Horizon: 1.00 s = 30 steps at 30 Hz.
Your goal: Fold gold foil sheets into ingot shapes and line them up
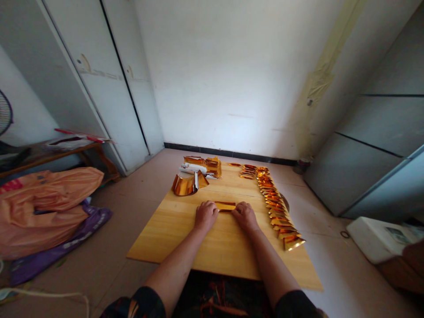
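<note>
Both hands on the bench (185,240), a low wooden top. Left hand (206,215): fingers bent, gripping the left end of a gold foil sheet (225,206). Right hand (245,216): fingers bent too, gripping the right end. Exact thumb placement too small to tell. Sheet lies crosswise between the two sets of fingers, low over the wood; its near and far long edges look darker than the middle, which is pale and shiny.

Right of the right fingers, well apart: a long row of folded gold foil pieces (274,203), overlapping, running down the bench's right side toward the person. Beyond the right fingers, near the far edge: a small group of folded gold pieces (248,171), just beside the top of that row.

Beyond the left fingers and a bit left: a curled gold foil sheet (184,185), standing bowed. Behind it, farther from the fingers: a white packet (194,168), print unreadable, and a stack of gold foil (213,168) near the far edge.

Far left of the left fingers, on the floor (129,194): an orange bag (66,190) over a purple bag (76,234). Far right of the right fingers: a white box (374,238). Past all fingers, across the floor: a white wall (218,79).
</note>
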Available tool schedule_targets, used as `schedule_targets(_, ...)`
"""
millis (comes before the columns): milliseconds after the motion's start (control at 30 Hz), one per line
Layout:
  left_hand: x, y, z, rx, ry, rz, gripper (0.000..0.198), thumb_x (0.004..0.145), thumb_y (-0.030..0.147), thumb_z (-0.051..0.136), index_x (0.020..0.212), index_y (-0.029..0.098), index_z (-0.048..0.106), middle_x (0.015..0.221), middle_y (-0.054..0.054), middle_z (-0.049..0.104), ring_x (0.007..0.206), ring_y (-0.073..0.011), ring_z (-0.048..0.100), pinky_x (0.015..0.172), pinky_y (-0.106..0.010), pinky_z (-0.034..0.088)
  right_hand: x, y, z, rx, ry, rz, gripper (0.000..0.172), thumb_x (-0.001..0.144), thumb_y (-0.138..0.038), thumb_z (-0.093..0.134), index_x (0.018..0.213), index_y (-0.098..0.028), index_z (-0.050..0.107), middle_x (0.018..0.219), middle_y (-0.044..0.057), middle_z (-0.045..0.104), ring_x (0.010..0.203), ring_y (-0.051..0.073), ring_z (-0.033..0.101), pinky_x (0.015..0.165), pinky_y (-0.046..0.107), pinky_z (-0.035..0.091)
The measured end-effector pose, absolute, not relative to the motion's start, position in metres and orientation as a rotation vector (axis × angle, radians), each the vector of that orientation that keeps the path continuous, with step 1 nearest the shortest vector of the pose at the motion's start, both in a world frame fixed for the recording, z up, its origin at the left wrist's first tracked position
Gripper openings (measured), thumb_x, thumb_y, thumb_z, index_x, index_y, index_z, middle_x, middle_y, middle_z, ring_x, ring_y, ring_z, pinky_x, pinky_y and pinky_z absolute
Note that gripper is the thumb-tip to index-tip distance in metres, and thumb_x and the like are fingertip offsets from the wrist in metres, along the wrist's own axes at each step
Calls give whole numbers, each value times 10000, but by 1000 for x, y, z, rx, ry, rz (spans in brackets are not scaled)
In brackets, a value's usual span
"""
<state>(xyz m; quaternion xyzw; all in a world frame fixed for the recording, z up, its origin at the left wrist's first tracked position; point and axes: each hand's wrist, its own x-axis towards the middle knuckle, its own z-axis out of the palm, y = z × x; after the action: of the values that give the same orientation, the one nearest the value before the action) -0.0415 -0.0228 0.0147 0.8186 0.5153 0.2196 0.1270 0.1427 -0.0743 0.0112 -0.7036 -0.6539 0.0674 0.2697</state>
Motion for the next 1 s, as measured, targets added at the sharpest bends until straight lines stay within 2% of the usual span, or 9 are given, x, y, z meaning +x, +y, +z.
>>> schedule_targets(167, -39, -20, 21, 2415, 1574, 497, 182, 855, 341, 548, 781, 193, 624, 908, -37, 609, 876, -160, 563, 788, -272, 398, 134, -75, 23, -2127, -1768, 93, 195, 864, -284, 514, 755, -192, 647, 919, 53, 620, 898, 172, 508, 755, 256, 352)
schedule_targets(400, -35, -16, 35, 2452, 1611, 277, 243, 883, 381, 482, 861, 198, 640, 969, -58, 611, 905, -177, 581, 779, -282, 426, 129, -73, 31, -2313, -1824, 43, 224, 877, -334, 490, 858, -190, 660, 991, 84, 617, 967, 212, 501, 746, 295, 355)
schedule_targets(667, -31, -11, 37, 2485, 1609, 140, 283, 883, 385, 463, 974, 184, 640, 1045, -98, 620, 968, -216, 600, 808, -315, 456, 130, -69, 28, -2335, -1829, 11, 245, 880, -331, 474, 895, -184, 669, 999, 98, 615, 977, 227, 502, 749, 314, 364)
schedule_targets(1000, -26, -6, 36, 2465, 1628, 107, 289, 860, 362, 458, 965, 184, 659, 1058, -103, 632, 963, -225, 613, 788, -312, 474, 128, -68, 36, -2366, -1847, 60, 236, 871, -303, 469, 929, -199, 673, 1025, 106, 615, 988, 238, 503, 742, 323, 374)
